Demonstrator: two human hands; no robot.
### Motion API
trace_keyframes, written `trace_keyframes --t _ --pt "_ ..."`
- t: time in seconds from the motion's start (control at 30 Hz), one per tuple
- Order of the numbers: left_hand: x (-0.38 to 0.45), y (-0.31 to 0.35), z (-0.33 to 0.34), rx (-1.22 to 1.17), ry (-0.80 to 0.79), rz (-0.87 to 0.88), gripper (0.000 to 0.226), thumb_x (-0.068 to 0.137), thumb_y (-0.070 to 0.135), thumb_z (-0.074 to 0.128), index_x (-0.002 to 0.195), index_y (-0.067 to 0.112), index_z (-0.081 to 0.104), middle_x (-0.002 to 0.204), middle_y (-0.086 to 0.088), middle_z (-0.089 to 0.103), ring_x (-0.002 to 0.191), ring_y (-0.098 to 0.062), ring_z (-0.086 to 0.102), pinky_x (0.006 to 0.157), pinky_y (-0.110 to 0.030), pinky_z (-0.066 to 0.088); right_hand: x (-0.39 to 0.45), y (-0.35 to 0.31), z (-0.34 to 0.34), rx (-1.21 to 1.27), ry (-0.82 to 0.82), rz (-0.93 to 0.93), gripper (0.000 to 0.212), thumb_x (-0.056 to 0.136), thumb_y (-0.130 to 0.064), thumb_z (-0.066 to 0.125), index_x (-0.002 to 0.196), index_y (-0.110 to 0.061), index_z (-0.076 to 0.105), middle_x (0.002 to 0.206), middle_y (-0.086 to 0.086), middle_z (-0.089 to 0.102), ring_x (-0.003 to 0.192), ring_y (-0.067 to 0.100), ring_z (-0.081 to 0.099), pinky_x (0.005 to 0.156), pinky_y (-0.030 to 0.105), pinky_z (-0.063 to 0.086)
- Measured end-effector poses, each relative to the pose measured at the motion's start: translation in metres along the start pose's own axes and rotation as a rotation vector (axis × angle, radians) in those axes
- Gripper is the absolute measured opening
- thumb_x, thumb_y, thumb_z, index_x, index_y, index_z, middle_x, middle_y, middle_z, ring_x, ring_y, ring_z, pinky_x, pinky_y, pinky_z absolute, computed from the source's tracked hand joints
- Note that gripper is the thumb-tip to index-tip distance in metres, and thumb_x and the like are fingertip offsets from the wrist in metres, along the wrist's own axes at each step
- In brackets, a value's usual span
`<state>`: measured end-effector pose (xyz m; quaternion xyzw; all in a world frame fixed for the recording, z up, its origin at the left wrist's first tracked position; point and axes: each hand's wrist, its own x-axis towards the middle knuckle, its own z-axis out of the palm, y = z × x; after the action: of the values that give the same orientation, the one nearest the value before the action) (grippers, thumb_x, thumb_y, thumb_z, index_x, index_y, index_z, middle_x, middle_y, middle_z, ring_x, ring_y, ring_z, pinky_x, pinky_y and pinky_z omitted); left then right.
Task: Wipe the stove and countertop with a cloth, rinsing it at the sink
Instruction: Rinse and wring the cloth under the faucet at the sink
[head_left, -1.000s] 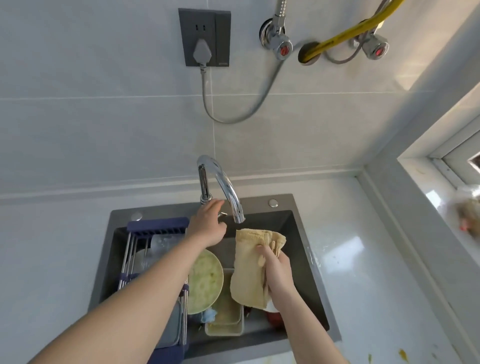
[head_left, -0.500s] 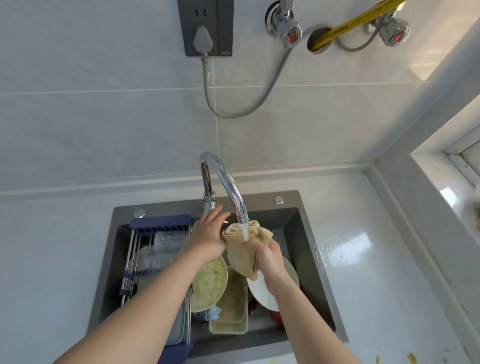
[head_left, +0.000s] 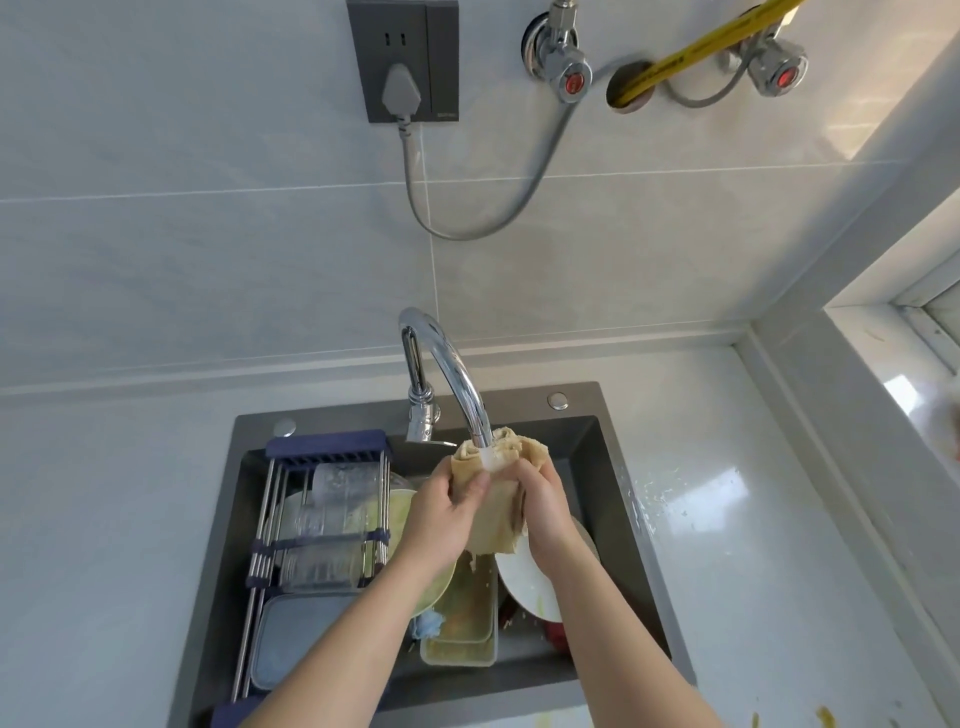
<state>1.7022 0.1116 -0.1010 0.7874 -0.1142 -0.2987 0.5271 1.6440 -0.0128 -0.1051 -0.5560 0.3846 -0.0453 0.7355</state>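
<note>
A tan cloth (head_left: 496, 512) is bunched under the chrome faucet (head_left: 457, 379), and water runs from the spout onto it. My left hand (head_left: 444, 512) grips the cloth's left side. Gripping its right side is my right hand (head_left: 543, 506). Both hands hold it over the dark grey sink (head_left: 618, 499). The white countertop (head_left: 737, 519) lies to the right of the sink, with splashes and crumbs near the rim. No stove is in view.
The sink holds dirty dishes: a greenish plate (head_left: 400, 512), a white plate (head_left: 524, 582), a rectangular container (head_left: 462, 623). A blue-and-steel drying rack (head_left: 317, 519) with glasses spans the left side. Tiled wall, socket (head_left: 402, 60) and valves stand behind; a window ledge (head_left: 893, 384) is at right.
My left hand left the faucet handle and took hold of the cloth. Water now runs, and the cloth moved up under the spout and is bunched between both hands.
</note>
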Motion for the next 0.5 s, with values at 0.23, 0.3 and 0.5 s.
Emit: trace_keyframes --t 0.23,0.3,0.5 --pt "-0.008 -0.002 0.007 -0.001 0.068 -0.037 0.025 0.098 0.045 0.063 0.119 0.033 0.062 0.109 0.014 0.069 0.1 -0.003 0.063 0.078 -0.023 0.049 -0.008 0.004 -0.005 -0.028 0.039 0.022 0.027 0.09 -0.032 0.055 0.113 -0.029 0.069 0.112 -0.001 0.068 0.109 0.02 0.061 0.087 0.037 0.051" --pt "-0.009 -0.004 0.01 -0.062 0.075 -0.066 0.025 0.097 0.047 0.063 0.118 0.034 0.064 0.11 0.012 0.07 0.103 -0.009 0.065 0.087 -0.032 0.054 -0.006 0.003 -0.007 -0.036 0.047 0.007 0.023 0.098 -0.03 0.053 0.113 -0.03 0.07 0.111 -0.001 0.069 0.109 0.022 0.062 0.085 0.036 0.05" --pt "-0.013 -0.011 0.0 -0.156 0.097 -0.114 0.025 0.094 0.051 0.065 0.115 0.037 0.067 0.11 0.012 0.074 0.105 -0.014 0.068 0.095 -0.048 0.057 -0.009 -0.002 -0.005 -0.083 0.018 0.005 0.027 0.105 -0.034 0.047 0.108 -0.026 0.073 0.104 -0.002 0.071 0.102 0.018 0.063 0.081 0.031 0.049"
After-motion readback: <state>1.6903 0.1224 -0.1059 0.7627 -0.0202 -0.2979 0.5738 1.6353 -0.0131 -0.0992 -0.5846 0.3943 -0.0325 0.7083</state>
